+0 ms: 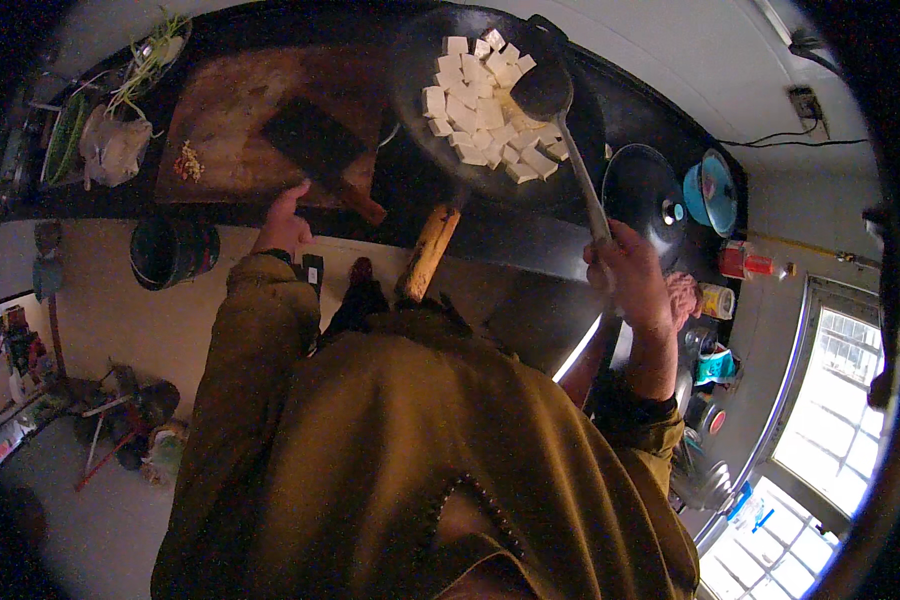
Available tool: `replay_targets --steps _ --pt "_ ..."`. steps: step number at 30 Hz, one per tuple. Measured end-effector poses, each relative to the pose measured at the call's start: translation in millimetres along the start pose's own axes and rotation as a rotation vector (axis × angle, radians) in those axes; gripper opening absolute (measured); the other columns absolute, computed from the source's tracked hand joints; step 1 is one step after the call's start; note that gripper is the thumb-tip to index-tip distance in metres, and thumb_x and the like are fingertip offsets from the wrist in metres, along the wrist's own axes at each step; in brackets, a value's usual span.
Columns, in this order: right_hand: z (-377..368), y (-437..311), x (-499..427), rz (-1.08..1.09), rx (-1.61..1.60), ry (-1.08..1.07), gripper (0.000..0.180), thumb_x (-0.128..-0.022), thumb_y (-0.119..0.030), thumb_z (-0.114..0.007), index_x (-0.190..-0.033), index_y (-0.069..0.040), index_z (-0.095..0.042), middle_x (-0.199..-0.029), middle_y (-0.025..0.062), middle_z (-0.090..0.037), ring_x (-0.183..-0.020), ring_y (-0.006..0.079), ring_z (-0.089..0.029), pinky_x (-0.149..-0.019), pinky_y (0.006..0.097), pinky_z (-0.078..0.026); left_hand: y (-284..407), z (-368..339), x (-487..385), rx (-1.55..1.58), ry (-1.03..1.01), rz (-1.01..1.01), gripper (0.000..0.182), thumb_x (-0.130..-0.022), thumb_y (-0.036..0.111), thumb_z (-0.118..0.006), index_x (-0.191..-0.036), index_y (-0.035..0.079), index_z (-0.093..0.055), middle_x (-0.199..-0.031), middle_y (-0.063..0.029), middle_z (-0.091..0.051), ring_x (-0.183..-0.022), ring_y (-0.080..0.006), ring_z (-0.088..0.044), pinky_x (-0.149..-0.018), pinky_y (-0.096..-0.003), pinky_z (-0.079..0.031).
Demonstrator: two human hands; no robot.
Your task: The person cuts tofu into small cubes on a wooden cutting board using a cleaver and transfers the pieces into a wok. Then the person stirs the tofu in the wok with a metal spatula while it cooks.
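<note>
My right hand point(628, 277) is closed around the handle of a metal ladle point(586, 172). The ladle's dark bowl rests among white tofu cubes point(480, 97) at the right part of a wok point(435, 161). The wok's wooden handle point(431, 255) points towards my body. My left hand point(283, 225) is near the front edge of a wooden cutting board point(232, 97), index finger extended, holding nothing that I can see. On the board lie a cleaver point(315, 139), its handle towards me, and a small heap of chopped seasoning point(188, 163).
A pot lid point(643, 195) and blue bowls point(709, 193) stand right of the wok. Left of the board are a plastic bag point(114, 146), a green cucumber-like vegetable point(67, 139) and scallions point(139, 79). A dark bucket point(166, 253) stands below the counter. Jars and a pink cloth point(682, 298) lie at right.
</note>
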State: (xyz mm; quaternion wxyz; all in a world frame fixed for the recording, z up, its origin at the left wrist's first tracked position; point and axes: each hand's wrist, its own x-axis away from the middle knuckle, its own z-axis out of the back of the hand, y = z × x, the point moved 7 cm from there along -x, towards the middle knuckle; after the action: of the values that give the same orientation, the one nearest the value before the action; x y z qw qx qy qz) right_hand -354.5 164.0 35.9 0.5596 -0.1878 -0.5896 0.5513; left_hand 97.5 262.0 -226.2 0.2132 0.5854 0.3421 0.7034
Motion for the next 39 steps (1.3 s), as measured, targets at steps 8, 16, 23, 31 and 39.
replay_targets --steps 8,16,23,31,39 --pt "21 -14 -7 -0.026 0.073 -0.049 0.019 -0.090 -0.020 -0.048 -0.097 -0.003 -0.052 -0.069 0.0031 -0.055 -0.051 0.0088 -0.049 -0.040 0.0222 -0.039 -1 -1 13 0.042 -0.024 0.319 0.064 -0.074 -0.009 -0.041 -0.131 0.018 -0.042 -0.058 -0.0060 -0.049 -0.048 -0.0141 -0.046 -0.050 -0.0302 -0.044" --pt "29 -19 -6 -0.045 0.070 -0.038 0.022 -0.091 -0.019 -0.048 -0.103 -0.001 -0.053 -0.069 0.0040 -0.057 -0.050 0.0088 -0.050 -0.041 0.0211 -0.039 -20 4 -19 0.137 -0.069 0.209 0.064 -0.072 -0.010 -0.042 -0.131 0.016 -0.042 -0.086 -0.0106 -0.056 -0.048 -0.0129 -0.045 -0.052 -0.0311 -0.047" --pt "32 -15 -17 -0.077 0.189 -0.050 0.023 -0.090 -0.019 -0.048 -0.104 -0.001 -0.052 -0.071 0.0052 -0.058 -0.049 0.0097 -0.051 -0.038 0.0216 -0.039 12 -1 3 0.017 -0.077 -0.119 0.064 -0.072 -0.009 -0.042 -0.130 0.016 -0.042 -0.079 -0.0105 -0.057 -0.046 -0.0140 -0.047 -0.050 -0.0308 -0.046" --pt "50 7 -44 -0.100 0.149 -0.162 0.022 -0.089 -0.019 -0.049 -0.103 -0.002 -0.053 -0.072 0.0059 -0.059 -0.050 0.0108 -0.052 -0.039 0.0241 -0.043 2 3 -1 -0.033 -0.179 -0.340 0.061 -0.078 -0.002 -0.047 -0.134 0.021 -0.036 -0.062 -0.0089 -0.053 -0.051 -0.0175 -0.052 -0.051 -0.0327 -0.046" --pt "59 -21 -59 0.177 0.759 -0.194 0.025 -0.079 -0.017 -0.059 -0.099 -0.003 -0.058 -0.083 0.0099 -0.060 -0.064 0.0193 -0.056 -0.054 0.0273 -0.046 2 -1 2 0.175 -0.139 -0.108 0.061 -0.077 -0.003 -0.048 -0.133 0.021 -0.040 -0.054 -0.0064 -0.044 -0.046 -0.0153 -0.043 -0.051 -0.0358 -0.046"
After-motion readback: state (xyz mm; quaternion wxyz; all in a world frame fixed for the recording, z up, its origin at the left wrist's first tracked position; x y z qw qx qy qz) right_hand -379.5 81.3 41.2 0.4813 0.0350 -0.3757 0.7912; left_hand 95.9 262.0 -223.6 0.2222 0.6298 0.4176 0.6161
